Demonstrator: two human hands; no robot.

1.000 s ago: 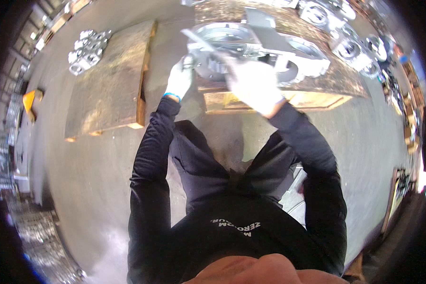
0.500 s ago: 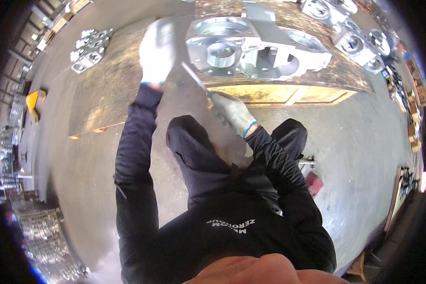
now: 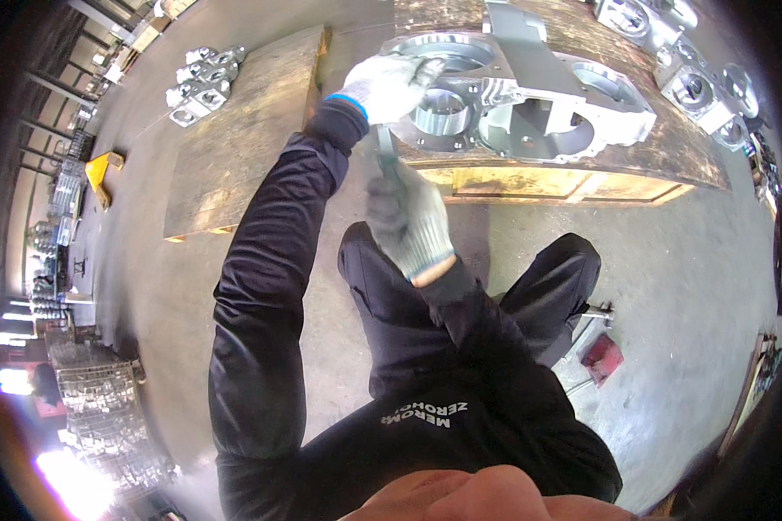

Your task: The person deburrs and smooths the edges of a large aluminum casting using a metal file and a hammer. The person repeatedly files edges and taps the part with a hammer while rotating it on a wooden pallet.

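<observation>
A large silver metal casting (image 3: 534, 130) with round bores lies on a wooden pallet (image 3: 573, 182) in front of me. Across the near left of its big ring rests my left hand (image 3: 391, 85), in a white glove with a blue cuff, fingers stretched out over the metal. Just below it, my right hand (image 3: 408, 213), in a pale glove with dark grey fingers, is closed around the dark handle of a flat-bladed hand tool (image 3: 385, 139). Its blade points up beside the casting's left edge, partly behind my left hand. I cannot make out the blade's exact kind.
A second wooden pallet (image 3: 252, 130) lies on the left, with smaller castings (image 3: 204, 82) beyond it. More castings (image 3: 691, 82) stand at the right end of the near pallet. A red object (image 3: 601, 358) is on the floor by my right leg. A yellow jack (image 3: 102, 174) stands far left.
My left hand has come down and right, from the air beside the casting onto its ring. My right hand has turned the tool more upright, near the casting's edge. The view has shifted somewhat.
</observation>
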